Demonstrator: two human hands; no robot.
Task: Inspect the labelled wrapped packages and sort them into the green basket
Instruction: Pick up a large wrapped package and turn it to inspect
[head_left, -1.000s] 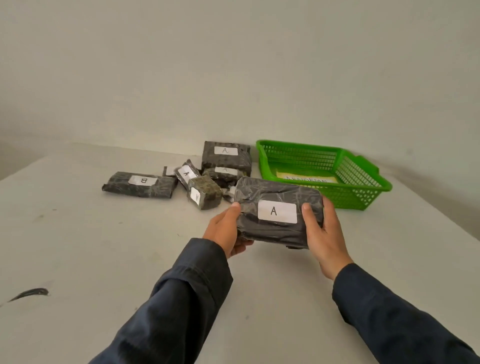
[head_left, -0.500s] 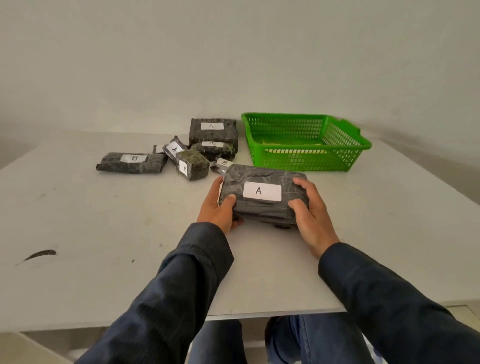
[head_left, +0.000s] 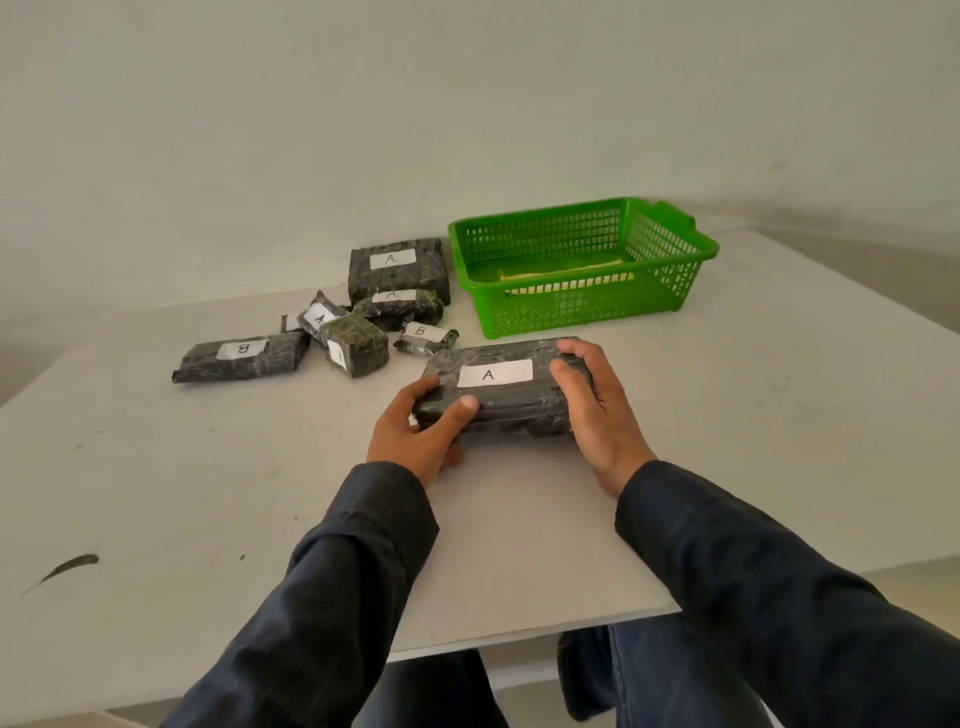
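A-labelled package (head_left: 511, 402) sat just in front of the green basket (head_left: 571, 317), not touching it. Left hand (head_left: 415, 439) gripped its left end with thumb on top, and right hand (head_left: 597, 415) had fingers curled round the right end. Other packages (head_left: 397, 267) were clustered left of the basket.

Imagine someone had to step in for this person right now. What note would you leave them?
Hands: the left hand and right hand each grip one end of the package labelled A, label up, low at the table in front of the green basket.
Beside the basket, to the left: a pile of six more wrapped packages. Three show A, two show B, one label is unreadable.
Done: no dark package shows in the basket, only a flat yellowish thing.
Left: sort the held one, then inspect and sort the six.
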